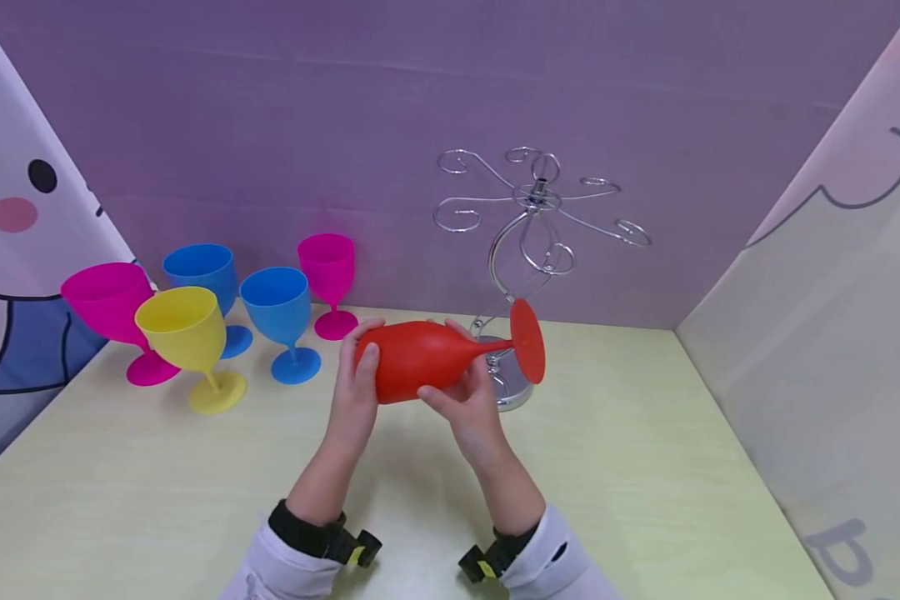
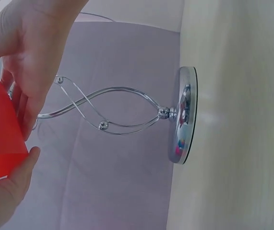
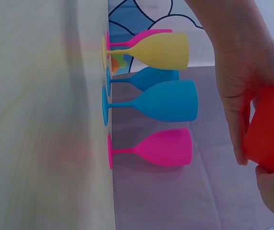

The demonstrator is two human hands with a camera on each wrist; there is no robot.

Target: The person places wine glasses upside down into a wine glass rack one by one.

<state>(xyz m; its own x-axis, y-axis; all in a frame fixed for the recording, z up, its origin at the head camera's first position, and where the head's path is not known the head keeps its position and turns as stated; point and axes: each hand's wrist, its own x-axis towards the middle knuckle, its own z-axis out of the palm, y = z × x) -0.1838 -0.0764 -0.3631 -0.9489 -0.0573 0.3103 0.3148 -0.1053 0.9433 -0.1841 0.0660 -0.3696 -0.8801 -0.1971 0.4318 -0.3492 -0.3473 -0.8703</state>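
The left hand (image 1: 354, 387) clasps the rim end and the right hand (image 1: 471, 408) the stem end of a sideways red goblet (image 1: 423, 358), chrome scroll-armed stand (image 1: 537, 200) beyond the right; seemingly a reorienting step, calling for coordinated grips.

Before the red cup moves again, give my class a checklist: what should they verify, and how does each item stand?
1. Red cup held by left hand and right hand: ok.
2. Red cup upright: not ok; it is on its side.
3. Stand upright on the table: ok.
4. Stand's arms free of cups: ok.
5. Gap between red cup's foot and stand: cannot tell; they overlap in the head view.
6. Yellow cup, blue cups and pink cups upright: ok.
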